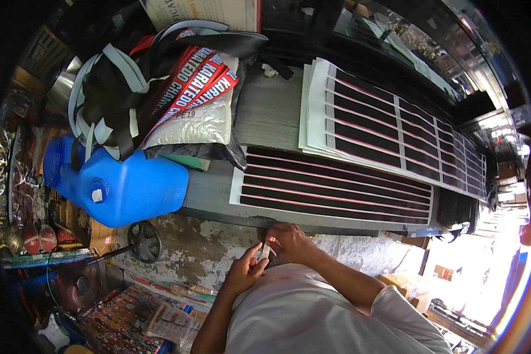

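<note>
Here both hands meet just below the near edge of the grey wooden worktop [271, 112], close in front of the person's white shirt [312, 312]. The left hand [245, 270] and the right hand [289, 242] are both closed narrowly on a small white strip of backing paper or sticker [265, 252], pinched between fingertips; it stands between the two hands, seemingly so that one hand can steady it while the other works at its end, though the picture is too small to tell exactly which fingers grip it.

Just beyond the hands, on the near part of the worktop, lies a long white sheet printed with black and red stripes [336, 189], placed lengthwise within easy reach. Farther off and to the right a stack of similar striped sheets [389, 133] lies fanned along the worktop. At the far left sits a heap of black and pale grey strips [115, 100] over red printed banners [197, 79] and a white sack [197, 124]. A blue plastic jerrycan [121, 186] rests against the left end, with a small black wheel [144, 241] below it.
</note>
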The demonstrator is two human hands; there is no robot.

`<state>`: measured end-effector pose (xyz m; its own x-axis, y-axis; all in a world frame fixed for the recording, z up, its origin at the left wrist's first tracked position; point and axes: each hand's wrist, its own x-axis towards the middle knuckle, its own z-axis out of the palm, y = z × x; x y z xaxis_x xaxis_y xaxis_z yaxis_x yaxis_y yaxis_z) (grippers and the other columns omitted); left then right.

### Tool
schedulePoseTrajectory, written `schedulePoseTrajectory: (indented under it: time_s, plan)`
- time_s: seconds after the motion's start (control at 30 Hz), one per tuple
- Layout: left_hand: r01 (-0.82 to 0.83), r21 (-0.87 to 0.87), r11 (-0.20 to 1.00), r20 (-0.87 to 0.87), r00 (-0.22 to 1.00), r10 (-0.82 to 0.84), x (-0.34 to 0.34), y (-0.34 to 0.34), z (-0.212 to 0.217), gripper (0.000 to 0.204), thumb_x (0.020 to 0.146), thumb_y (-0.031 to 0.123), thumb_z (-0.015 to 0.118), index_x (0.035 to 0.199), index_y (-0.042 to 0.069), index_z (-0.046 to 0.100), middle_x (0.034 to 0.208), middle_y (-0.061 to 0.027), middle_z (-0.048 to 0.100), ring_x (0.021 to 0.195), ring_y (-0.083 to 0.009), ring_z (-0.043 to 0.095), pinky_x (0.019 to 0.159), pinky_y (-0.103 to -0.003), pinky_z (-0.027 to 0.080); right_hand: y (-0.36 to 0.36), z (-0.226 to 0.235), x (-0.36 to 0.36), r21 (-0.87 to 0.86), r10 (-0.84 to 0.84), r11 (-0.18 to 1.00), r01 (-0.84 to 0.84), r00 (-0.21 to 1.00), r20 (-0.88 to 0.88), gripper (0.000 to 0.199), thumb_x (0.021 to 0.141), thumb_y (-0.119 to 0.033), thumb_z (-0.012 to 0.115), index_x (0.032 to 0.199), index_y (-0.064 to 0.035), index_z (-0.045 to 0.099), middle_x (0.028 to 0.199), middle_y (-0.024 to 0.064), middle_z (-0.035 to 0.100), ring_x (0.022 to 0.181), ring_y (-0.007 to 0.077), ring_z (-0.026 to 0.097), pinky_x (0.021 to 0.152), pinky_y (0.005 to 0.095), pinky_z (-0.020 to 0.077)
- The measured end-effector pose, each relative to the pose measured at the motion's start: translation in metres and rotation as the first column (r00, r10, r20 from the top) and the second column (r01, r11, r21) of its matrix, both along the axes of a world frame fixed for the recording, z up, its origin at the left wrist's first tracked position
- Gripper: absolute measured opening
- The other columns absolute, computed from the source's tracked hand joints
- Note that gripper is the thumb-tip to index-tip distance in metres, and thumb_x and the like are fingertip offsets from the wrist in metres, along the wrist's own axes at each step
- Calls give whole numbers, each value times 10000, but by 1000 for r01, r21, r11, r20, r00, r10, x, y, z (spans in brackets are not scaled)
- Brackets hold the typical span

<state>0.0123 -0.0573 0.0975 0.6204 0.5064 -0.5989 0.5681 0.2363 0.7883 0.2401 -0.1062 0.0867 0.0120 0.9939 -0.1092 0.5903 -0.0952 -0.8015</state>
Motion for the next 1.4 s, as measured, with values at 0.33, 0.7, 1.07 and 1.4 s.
schedulePoseTrajectory:
  time_s: [0.33, 0.7, 1.07, 1.4]
  plan:
    - [-276, 155, 949, -32, 958, 284, -26, -15, 50, 286, 1118, 276, 638, 1014, 11, 672, 784, -69, 718, 681, -111, 697, 614, -325, 552, 103, -27, 85, 108, -269, 959, 263, 962, 48, 145, 834, 25, 721, 937, -57, 783, 833, 135, 756, 753, 273, 762, 698, 374, 614]
    - [-466, 308, 830, 193, 885, 425, 37, 14, 29, 223, 1088, 206, 677, 1193, 11, 699, 954, -186, 772, 852, -348, 780, 729, -433, 579, 239, -93, 111, 206, -244, 967, 152, 794, 556, 131, 945, -144, 715, 1029, -81, 794, 985, 155, 786, 901, 346, 771, 797, 454, 618]
    - [-410, 372, 833, 164, 912, 376, 39, 42, 17, 204, 1119, 198, 647, 1163, 2, 687, 910, -128, 782, 859, -226, 784, 763, -362, 589, 251, -110, 102, 402, -343, 907, 128, 778, 526, 141, 952, -162, 713, 1040, -84, 791, 1005, 157, 786, 913, 360, 768, 805, 460, 619]
    - [-469, 390, 792, 218, 883, 416, 38, 34, 12, 189, 1111, 205, 651, 1148, 21, 676, 878, -152, 764, 796, -322, 775, 682, -436, 579, 242, -111, 99, 437, -355, 891, 124, 789, 501, 151, 958, -179, 712, 1051, -87, 788, 1023, 159, 786, 924, 372, 766, 811, 466, 619]
